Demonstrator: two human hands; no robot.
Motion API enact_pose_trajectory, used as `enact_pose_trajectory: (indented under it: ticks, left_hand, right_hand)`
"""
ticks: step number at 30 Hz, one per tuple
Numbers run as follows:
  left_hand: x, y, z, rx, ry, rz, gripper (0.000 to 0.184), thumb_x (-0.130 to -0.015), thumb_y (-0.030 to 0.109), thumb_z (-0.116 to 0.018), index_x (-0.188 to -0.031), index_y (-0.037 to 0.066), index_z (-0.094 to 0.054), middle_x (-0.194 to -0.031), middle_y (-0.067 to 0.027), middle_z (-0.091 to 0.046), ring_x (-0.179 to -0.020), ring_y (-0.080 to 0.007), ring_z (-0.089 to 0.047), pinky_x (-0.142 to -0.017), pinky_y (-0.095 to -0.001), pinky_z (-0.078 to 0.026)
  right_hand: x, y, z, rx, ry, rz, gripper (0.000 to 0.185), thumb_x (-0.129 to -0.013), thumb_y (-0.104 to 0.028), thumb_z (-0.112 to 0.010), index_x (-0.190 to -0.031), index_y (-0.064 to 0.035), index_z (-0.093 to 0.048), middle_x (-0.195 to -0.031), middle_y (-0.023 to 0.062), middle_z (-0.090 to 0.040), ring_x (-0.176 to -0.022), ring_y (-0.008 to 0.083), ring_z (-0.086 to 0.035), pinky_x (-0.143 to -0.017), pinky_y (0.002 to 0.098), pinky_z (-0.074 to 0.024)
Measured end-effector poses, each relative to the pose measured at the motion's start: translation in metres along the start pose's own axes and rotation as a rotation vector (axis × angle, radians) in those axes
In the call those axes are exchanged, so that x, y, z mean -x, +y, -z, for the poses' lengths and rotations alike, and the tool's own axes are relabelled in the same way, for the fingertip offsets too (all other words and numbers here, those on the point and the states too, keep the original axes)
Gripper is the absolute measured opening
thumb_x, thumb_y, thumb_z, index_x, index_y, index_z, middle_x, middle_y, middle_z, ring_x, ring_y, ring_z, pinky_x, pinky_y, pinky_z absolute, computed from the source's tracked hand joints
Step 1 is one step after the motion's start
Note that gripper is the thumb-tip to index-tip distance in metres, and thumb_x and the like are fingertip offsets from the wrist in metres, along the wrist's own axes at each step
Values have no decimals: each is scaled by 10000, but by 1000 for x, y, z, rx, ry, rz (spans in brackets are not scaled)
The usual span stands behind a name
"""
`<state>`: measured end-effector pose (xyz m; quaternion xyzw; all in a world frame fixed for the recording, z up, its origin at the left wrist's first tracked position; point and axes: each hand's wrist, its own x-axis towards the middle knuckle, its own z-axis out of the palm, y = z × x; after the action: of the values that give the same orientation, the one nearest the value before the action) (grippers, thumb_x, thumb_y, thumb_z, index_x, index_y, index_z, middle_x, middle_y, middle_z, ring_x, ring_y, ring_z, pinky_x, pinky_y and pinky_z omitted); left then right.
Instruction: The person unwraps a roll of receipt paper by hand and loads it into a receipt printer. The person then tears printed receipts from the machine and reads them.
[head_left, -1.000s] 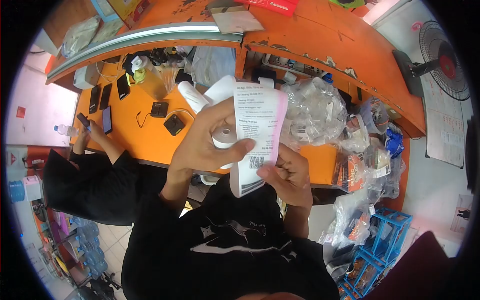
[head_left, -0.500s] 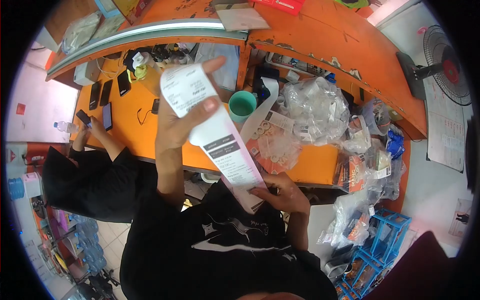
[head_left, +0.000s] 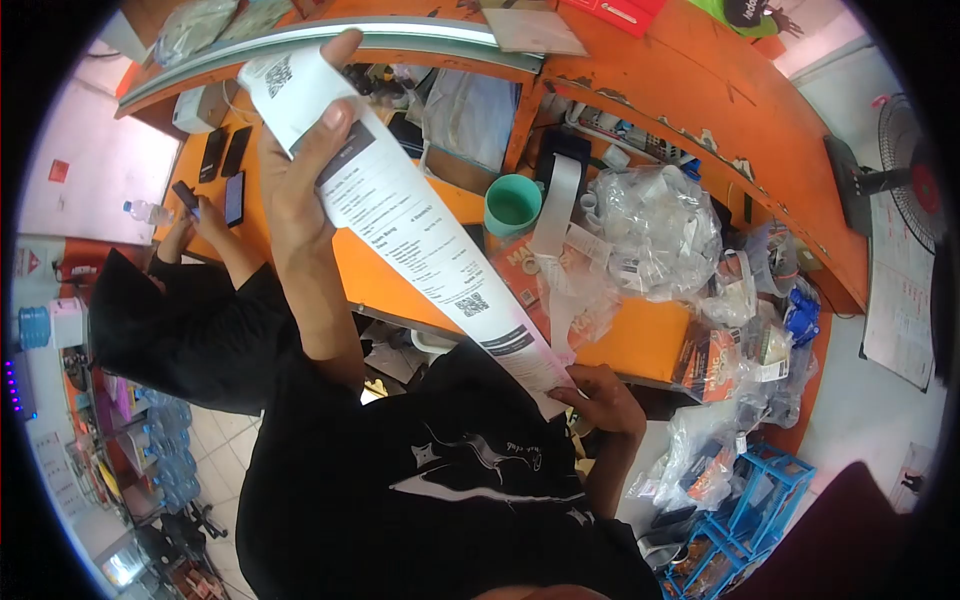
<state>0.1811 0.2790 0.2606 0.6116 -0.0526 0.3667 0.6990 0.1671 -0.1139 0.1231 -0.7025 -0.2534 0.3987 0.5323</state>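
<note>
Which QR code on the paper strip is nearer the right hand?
The lower QR code, next to the lower dark band; the upper QR code is at the top end, by the left hand.

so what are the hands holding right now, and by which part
A long printed paper strip: the left hand grips it near its upper end, the right hand pinches its lower end.

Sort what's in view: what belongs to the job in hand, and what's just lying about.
Job in hand:
- printed paper strip, held between left hand and right hand
- probably the paper length behind it, running down toward the right hand

Lying about:
- green cup
- clear plastic packaging
- phones on the orange counter
- water bottle
</note>
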Motion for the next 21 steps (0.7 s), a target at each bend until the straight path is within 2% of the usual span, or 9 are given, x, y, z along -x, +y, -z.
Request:
enact_pose_trajectory:
  ticks: [7,8,11,14,16,19,20,21]
  left_hand:
    - [-4,15,-7,-37,27,67,558,-880,201,-607,-1360,-31,-442,-873,-32,-628,-731,-49,-655,-671,-129,-504]
    - [-5,18,-7,-40,26,67,547,-893,217,-602,-1366,-10,-447,-820,-19,-630,-703,-30,-655,-648,-120,-507]
    - [-13,15,-6,29,136,42,267,-851,205,-695,-1001,-11,-647,-777,-71,-686,-589,-82,-653,-547,-169,-509]
    - [-19,19,-5,-19,137,4,248,-857,206,-691,-962,-16,-655,-745,-66,-683,-565,-80,-642,-521,-173,-493]
    - [-22,20,-2,-13,185,-22,241,-856,196,-690,-953,-22,-656,-755,-63,-687,-568,-85,-643,-518,-175,-484]
    - [-25,32,1,66,317,-86,354,-857,160,-665,-1129,-55,-595,-833,-93,-665,-690,-101,-666,-564,-191,-499]
    - [-27,37,11,77,165,-157,463,-874,157,-622,-1265,-60,-501,-851,-104,-640,-734,-113,-671,-600,-214,-528]
    - [-20,45,9,107,130,-103,504,-889,148,-569,-1336,-42,-434,-864,-101,-627,-753,-135,-675,-648,-229,-563]
  right_hand:
    - [8,-1,8,9,-42,-104,207,-828,-95,-713,-1014,-7,-688,-838,111,-681,-781,163,-646,-721,285,-480]
    - [8,-1,9,2,-51,-113,208,-827,-95,-713,-1013,-5,-687,-842,112,-682,-784,165,-646,-726,285,-480]
    - [10,1,12,-2,-46,-92,209,-825,-91,-714,-1011,-2,-685,-854,112,-685,-784,162,-643,-729,289,-481]
    - [15,8,15,-7,-32,-92,201,-833,-83,-701,-1015,0,-681,-859,111,-687,-784,161,-641,-742,291,-483]
    - [17,13,21,51,-78,-90,208,-867,-49,-659,-1061,24,-659,-899,92,-698,-811,127,-643,-746,265,-498]
    - [21,22,27,-53,-35,-143,200,-880,-25,-637,-1068,41,-648,-917,85,-701,-827,113,-643,-746,257,-508]
    - [24,24,29,-119,-1,-168,193,-878,-22,-637,-1060,44,-649,-916,86,-700,-828,114,-643,-745,259,-509]
    - [28,24,32,-153,36,-209,172,-862,-27,-654,-1022,35,-660,-893,92,-697,-814,116,-639,-737,257,-501]
